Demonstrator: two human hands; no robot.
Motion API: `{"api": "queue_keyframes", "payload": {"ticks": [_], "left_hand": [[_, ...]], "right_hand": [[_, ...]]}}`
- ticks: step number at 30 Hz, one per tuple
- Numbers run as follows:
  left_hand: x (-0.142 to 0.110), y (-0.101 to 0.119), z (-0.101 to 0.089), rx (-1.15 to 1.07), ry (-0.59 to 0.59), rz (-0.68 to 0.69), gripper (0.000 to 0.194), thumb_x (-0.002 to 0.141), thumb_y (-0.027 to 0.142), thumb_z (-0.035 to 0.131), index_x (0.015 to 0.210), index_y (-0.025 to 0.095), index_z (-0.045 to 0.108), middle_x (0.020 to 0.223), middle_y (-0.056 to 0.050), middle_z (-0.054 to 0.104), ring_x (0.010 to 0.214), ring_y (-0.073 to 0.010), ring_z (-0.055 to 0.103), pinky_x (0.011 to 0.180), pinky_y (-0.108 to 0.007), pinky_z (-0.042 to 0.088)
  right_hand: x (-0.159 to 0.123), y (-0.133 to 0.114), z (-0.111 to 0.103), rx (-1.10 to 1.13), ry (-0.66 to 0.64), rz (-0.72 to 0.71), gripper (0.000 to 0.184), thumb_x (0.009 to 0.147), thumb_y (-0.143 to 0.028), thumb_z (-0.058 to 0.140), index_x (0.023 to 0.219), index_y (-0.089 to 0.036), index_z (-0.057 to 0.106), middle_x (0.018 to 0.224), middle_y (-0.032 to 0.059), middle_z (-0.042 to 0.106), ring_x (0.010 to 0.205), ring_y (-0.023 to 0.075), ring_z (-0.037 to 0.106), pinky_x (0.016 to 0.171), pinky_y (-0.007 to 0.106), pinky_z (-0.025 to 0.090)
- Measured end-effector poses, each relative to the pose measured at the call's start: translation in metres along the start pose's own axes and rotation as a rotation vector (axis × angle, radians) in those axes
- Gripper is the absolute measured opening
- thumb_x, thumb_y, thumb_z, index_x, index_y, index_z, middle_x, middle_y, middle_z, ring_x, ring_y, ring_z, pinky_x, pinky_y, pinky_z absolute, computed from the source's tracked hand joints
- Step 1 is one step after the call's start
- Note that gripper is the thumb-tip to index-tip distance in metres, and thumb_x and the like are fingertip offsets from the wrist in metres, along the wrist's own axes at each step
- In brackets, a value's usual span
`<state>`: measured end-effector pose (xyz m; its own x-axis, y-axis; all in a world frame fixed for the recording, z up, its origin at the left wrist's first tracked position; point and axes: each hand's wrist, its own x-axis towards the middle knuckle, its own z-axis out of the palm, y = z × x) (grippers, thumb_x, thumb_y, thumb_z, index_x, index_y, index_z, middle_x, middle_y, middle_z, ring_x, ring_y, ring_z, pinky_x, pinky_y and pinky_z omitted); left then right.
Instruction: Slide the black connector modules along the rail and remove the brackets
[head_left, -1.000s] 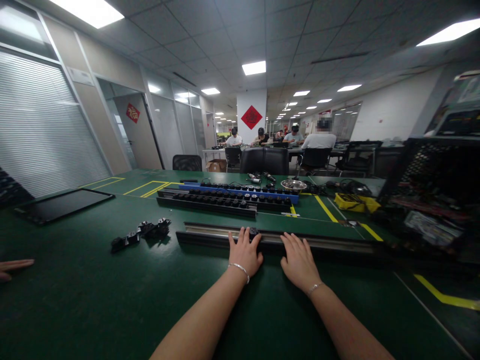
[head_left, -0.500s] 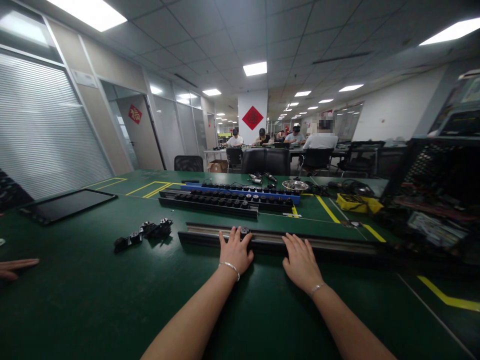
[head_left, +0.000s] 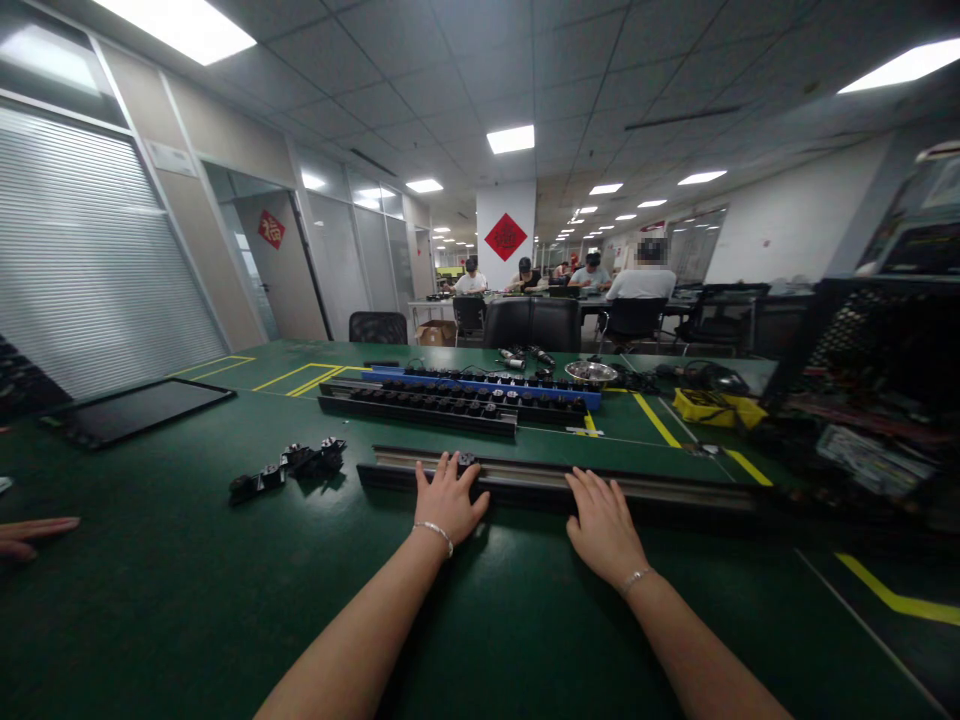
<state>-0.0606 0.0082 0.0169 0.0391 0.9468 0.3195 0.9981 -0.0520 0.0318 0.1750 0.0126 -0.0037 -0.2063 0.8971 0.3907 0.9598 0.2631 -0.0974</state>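
Left hand (head_left: 448, 500), wide, straddles a black block (head_left: 466, 460) on the rail (head_left: 529, 487). Right hand (head_left: 604, 520), wide, touches the rail toward three o'clock.

Office used as a workshop: ceiling panels (head_left: 511, 139), glass partitions (head_left: 334, 250), black chairs (head_left: 532, 324), worktable (head_left: 225, 600) with metal rails (head_left: 416, 408).

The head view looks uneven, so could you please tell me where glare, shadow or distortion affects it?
Head view: ceiling lights glare white; the near rail fades into shadow at its right end; the table shows soft reflections; outer edges look stretched; left hand and right hand show clearly.
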Motion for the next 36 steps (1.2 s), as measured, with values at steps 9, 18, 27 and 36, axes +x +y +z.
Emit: {"api": "queue_keyframes", "payload": {"ticks": [9, 18, 27, 36], "left_hand": [[-0.001, -0.017, -0.002, 0.013, -0.028, -0.035, 0.048, 0.084, 0.055, 0.034, 0.127, 0.037, 0.045, 0.144, -0.004, 0.036, 0.134, -0.0274, 0.025, 0.105, -0.058, 0.015], [-0.001, -0.028, 0.001, 0.008, 0.002, -0.044, 0.046, 0.085, 0.053, 0.034, 0.126, 0.036, 0.045, 0.144, -0.004, 0.037, 0.134, -0.0258, 0.027, 0.105, -0.057, 0.017], [0.0, -0.045, 0.003, 0.026, 0.006, -0.03, 0.044, 0.086, 0.051, 0.033, 0.126, 0.037, 0.045, 0.142, -0.004, 0.039, 0.133, -0.0259, 0.029, 0.105, -0.058, 0.017], [0.003, -0.062, 0.008, 0.031, 0.042, -0.006, 0.044, 0.085, 0.051, 0.035, 0.124, 0.035, 0.048, 0.14, -0.007, 0.042, 0.131, -0.0274, 0.032, 0.103, -0.061, 0.018]], "right_hand": [[0.0, 0.0, 0.001, -0.001, 0.005, 0.004, 0.056, 0.075, -0.015, 0.037, 0.131, -0.013, 0.044, 0.14, 0.0076, 0.042, 0.132, 0.0203, 0.03, 0.112, 0.044, 0.013], [0.001, 0.0, -0.002, -0.001, -0.033, 0.012, 0.057, 0.076, -0.016, 0.038, 0.132, -0.012, 0.042, 0.141, 0.0069, 0.04, 0.132, 0.0206, 0.029, 0.112, 0.044, 0.012], [0.001, 0.0, -0.001, 0.006, -0.02, 0.01, 0.056, 0.076, -0.015, 0.037, 0.131, -0.012, 0.043, 0.14, 0.0076, 0.041, 0.132, 0.0208, 0.029, 0.112, 0.044, 0.013], [0.0, 0.001, 0.003, -0.011, 0.012, -0.002, 0.057, 0.075, -0.014, 0.037, 0.131, -0.012, 0.044, 0.139, 0.0075, 0.042, 0.131, 0.0203, 0.03, 0.112, 0.043, 0.012]]}}
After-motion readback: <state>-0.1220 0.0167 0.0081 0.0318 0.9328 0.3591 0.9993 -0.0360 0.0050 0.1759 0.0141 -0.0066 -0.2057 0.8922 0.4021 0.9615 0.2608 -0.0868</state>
